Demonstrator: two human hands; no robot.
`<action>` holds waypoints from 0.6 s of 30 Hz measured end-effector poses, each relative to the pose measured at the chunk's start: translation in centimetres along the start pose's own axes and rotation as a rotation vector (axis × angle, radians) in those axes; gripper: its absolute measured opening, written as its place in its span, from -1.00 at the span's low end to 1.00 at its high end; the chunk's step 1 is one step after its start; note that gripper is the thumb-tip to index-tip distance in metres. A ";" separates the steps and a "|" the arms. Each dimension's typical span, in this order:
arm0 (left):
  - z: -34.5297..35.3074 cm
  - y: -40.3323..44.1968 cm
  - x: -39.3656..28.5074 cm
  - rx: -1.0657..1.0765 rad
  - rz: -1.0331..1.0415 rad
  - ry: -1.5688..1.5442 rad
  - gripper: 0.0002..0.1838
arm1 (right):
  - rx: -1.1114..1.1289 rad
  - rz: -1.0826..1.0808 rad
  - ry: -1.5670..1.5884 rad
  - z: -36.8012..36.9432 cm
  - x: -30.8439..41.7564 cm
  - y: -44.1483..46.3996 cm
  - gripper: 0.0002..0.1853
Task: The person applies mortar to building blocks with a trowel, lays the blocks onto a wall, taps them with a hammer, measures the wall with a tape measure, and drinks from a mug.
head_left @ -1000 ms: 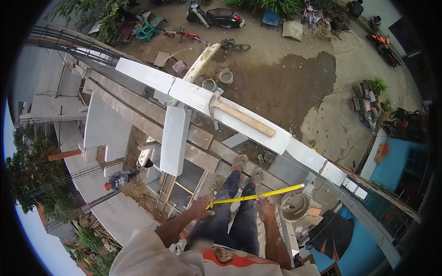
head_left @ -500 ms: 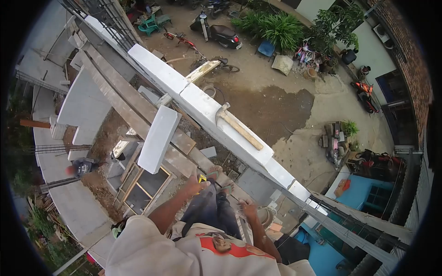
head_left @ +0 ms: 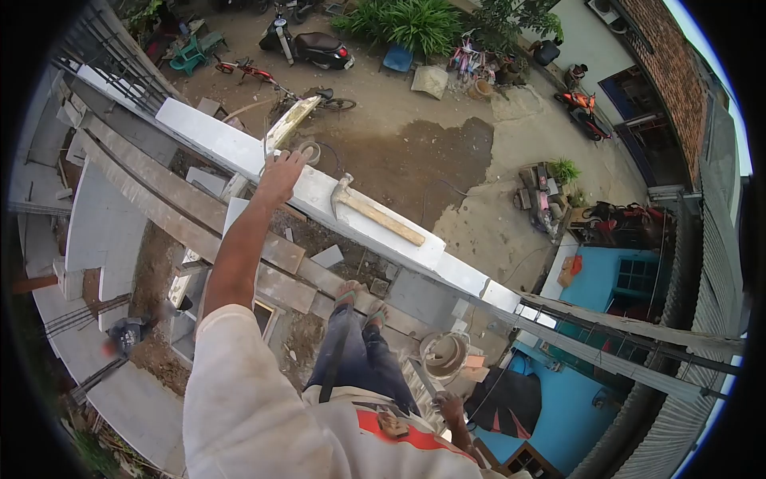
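Observation:
My left hand (head_left: 281, 177) reaches out to the white block wall (head_left: 363, 217), palm down at the joint between two blocks. Its fingers are curled, and what they hold is hidden beneath them. A claw hammer (head_left: 379, 214) with a wooden handle lies along the wall top, to the right of this hand. Below my left forearm, the loose white block (head_left: 236, 211) is mostly covered. My right hand (head_left: 451, 407) is low beside my leg, fingers loosely bent and apart, with nothing visible in them. Just above it stands a bucket (head_left: 444, 355) with grey contents.
My sandalled feet (head_left: 359, 303) stand on wooden planks (head_left: 179, 211) beside the wall. Steel bars (head_left: 116, 52) rise at the upper left. Beyond the wall, the yard below holds a scooter (head_left: 307, 46) and a bicycle (head_left: 319, 100). Another person (head_left: 128, 335) is lower left.
My left hand has moved up and forward from near my feet to the wall top; the yellow tape measure it held is no longer visible. My right hand has dropped lower. The view has shifted.

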State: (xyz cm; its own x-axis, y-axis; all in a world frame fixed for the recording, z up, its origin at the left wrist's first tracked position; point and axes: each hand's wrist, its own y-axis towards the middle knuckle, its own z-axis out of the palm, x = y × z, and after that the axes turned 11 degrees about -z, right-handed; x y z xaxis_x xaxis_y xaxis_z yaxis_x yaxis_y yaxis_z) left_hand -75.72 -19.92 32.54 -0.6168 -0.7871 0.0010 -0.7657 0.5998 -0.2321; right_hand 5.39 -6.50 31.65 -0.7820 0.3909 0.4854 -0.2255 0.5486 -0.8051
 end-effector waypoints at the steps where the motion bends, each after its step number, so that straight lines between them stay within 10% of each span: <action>1: 0.7 1.0 0.4 0.005 0.061 0.031 0.29 | 0.006 0.010 0.007 0.6 -0.3 -1.4 -0.77; 2: 1.4 2.0 0.7 0.010 0.122 0.063 0.32 | 0.035 0.052 0.058 1.0 -0.5 -3.0 -0.76; 3: 1.7 2.5 0.6 0.005 0.144 0.059 0.32 | 0.228 -0.369 -0.424 -0.3 -6.9 -1.9 -0.76; 5: 2.5 3.0 0.6 0.113 0.247 0.048 0.39 | 0.090 0.064 -0.036 2.1 -2.3 -5.5 -0.74; 15: 0.9 0.0 -0.5 -0.005 0.082 -0.073 0.47 | 0.111 -0.013 -0.043 3.0 -2.5 -4.9 -0.71; 17: 0.1 -3.0 -1.5 -0.056 -0.003 -0.113 0.45 | 0.335 -1.052 -0.950 2.4 -3.7 -2.5 -0.69; 18: 1.1 -4.9 -2.0 -0.202 -0.110 -0.252 0.39 | 0.356 -1.074 -0.952 2.3 -2.9 -1.9 -0.69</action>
State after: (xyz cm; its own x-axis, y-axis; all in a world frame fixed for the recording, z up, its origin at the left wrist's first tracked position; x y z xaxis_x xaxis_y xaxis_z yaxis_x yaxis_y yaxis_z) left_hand -70.58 -21.47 32.59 -0.4834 -0.8444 -0.2308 -0.8613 0.5059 -0.0468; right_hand 6.74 -10.41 30.95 -0.1991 -0.7737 0.6015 -0.9471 -0.0059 -0.3210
